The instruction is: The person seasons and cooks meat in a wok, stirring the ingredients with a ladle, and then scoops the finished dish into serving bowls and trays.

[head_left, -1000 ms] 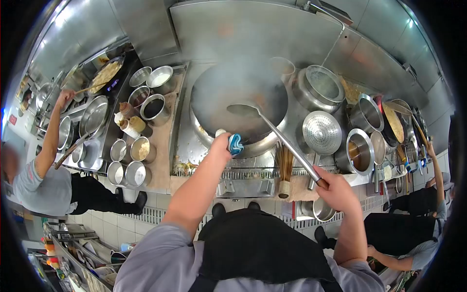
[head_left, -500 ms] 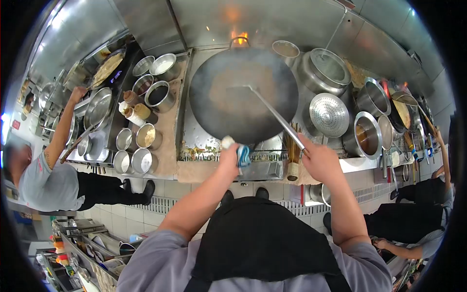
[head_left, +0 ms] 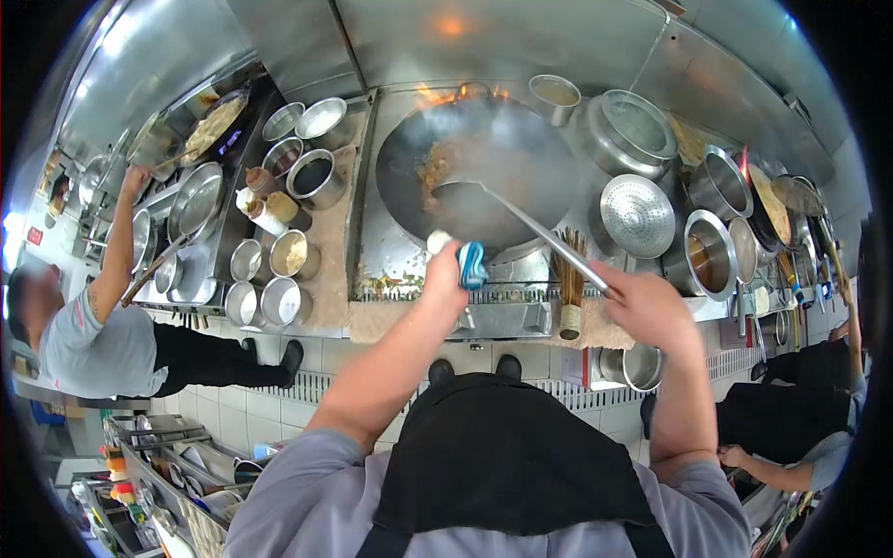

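Observation:
My left hand point(head_left: 448, 279) is closed on a blue-and-white striped cloth point(head_left: 473, 265) at the near rim of a large dark wok point(head_left: 400, 200). The wok handle under the cloth is hidden. My right hand point(head_left: 642, 302) is wrapped round the long metal handle of a ladle point(head_left: 539, 231), which slants forward into the wok. Steam blurs the ladle's head. Brown food bits point(head_left: 433, 169) lie in the wok left of that head. Flames point(head_left: 437, 95) rise behind the far rim, around the far loop handle.
Left are metal containers point(head_left: 316, 179) and squeeze bottles point(head_left: 267, 219). Right stand a perforated strainer point(head_left: 637, 216), a lidded pot point(head_left: 637, 130) and a bamboo brush point(head_left: 570, 279). A co-worker point(head_left: 102, 325) tends a pan at left; another person point(head_left: 791, 423) is at right.
The wok has shifted away from me, baring more stovetop at its near left. Flames spread wider behind it. Brown food shows more clearly, and the ladle head sits nearer the wok's near side.

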Tool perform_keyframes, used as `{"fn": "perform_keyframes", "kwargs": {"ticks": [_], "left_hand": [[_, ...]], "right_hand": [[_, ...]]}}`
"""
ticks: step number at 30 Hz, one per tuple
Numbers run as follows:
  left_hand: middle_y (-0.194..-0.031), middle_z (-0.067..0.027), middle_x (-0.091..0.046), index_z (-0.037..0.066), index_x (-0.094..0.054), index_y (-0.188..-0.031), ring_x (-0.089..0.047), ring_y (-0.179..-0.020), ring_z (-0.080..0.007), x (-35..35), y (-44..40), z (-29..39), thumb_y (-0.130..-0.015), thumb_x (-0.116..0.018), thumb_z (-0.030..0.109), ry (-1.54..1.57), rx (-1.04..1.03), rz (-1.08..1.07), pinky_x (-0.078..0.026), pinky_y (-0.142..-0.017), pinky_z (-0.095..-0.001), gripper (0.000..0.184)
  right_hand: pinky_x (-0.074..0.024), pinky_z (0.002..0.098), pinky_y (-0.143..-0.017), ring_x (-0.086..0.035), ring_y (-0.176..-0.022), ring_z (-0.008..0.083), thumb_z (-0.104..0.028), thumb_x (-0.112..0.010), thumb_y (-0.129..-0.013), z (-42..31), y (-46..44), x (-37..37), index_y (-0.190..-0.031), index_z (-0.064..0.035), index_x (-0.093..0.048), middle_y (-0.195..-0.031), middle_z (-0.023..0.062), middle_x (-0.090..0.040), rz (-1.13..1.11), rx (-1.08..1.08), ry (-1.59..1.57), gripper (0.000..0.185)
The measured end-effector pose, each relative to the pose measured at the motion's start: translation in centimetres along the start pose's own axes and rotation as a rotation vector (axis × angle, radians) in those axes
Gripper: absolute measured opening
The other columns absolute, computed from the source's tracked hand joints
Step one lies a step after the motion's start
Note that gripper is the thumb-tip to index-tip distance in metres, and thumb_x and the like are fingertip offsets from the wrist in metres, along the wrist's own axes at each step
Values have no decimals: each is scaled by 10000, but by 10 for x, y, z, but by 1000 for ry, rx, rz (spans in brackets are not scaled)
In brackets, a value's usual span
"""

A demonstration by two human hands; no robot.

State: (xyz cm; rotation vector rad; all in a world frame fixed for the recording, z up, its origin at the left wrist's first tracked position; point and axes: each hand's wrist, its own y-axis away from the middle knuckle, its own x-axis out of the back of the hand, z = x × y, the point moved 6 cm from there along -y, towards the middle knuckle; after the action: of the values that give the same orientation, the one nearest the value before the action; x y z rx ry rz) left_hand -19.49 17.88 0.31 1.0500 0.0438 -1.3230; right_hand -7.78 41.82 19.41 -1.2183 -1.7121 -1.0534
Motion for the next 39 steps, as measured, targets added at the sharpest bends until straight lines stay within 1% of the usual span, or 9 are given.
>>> {"fn": "perform_keyframes", "kwargs": {"ticks": [7,14,17,21,26,29,31,33,39], "left_hand": [[-805,-83,-641,45,-590,-970,-624,-668,-223,50,-1,-43,-947,-480,164,-270,41,165,-510,-559,-413,163],[-706,-55,-589,44,-564,-854,-565,-568,-184,-13,-49,11,-931,-483,150,-35,-41,93,-456,-492,-371,153],[-709,-44,-590,73,-574,-859,-550,-555,-177,-15,-68,11,-933,-564,236,-47,-37,60,-443,-484,-353,179],[-681,-22,-597,145,-594,-831,-525,-513,-159,-4,-37,6,-808,-679,615,-72,191,-144,-403,-433,-304,478],[-709,-16,-617,100,-631,-923,-588,-554,-150,50,22,5,-867,-683,432,-194,361,-261,-466,-450,-295,341],[-719,-34,-627,69,-630,-956,-604,-557,-160,91,44,2,-886,-679,361,-179,346,-229,-484,-445,-300,304],[-753,-56,-638,50,-620,-992,-614,-572,-168,123,52,4,-895,-670,323,-240,310,-128,-494,-452,-300,294],[-784,-73,-643,36,-610,-1018,-619,-584,-173,141,64,11,-898,-664,300,-231,279,-66,-504,-462,-302,294],[-791,-70,-635,25,-594,-1019,-612,-579,-168,158,89,17,-905,-657,268,-169,237,1,-513,-462,-305,276]], "right_hand": [[-496,450,-659,-620,-672,355,-120,-582,-822,-5,15,1,-1390,-155,-482,-765,190,-625,258,-60,126,578],[-482,389,-639,-601,-626,339,-100,-634,-782,33,62,19,-1389,-163,-499,-684,187,-565,56,-341,-152,625],[-423,272,-564,-506,-588,95,-33,-612,-827,53,51,4,-1390,-67,-496,-657,35,-545,104,-418,-522,576],[-411,214,-512,-510,-562,65,23,-545,-837,99,15,-8,-1414,25,-427,-682,-3,-560,392,-406,-963,589],[-446,278,-499,-563,-544,149,-64,-555,-820,225,-80,26,-1323,54,-514,-682,58,-583,766,-416,-362,519],[-427,390,-438,-566,-486,240,-128,-564,-808,287,-144,36,-1067,59,-648,-684,115,-611,826,-515,-18,331],[-408,398,-420,-566,-485,246,-117,-543,-815,402,-210,4,-910,34,-641,-694,143,-615,716,-573,-305,203],[-355,301,-374,-569,-499,201,-65,-548,-812,319,-212,27,-750,-60,-493,-615,97,-537,716,-690,-1592,83],[-279,262,-361,-579,-551,193,-17,-554,-781,235,-282,120,-793,-72,-422,-653,68,-483,573,-476,-1921,144]]}}
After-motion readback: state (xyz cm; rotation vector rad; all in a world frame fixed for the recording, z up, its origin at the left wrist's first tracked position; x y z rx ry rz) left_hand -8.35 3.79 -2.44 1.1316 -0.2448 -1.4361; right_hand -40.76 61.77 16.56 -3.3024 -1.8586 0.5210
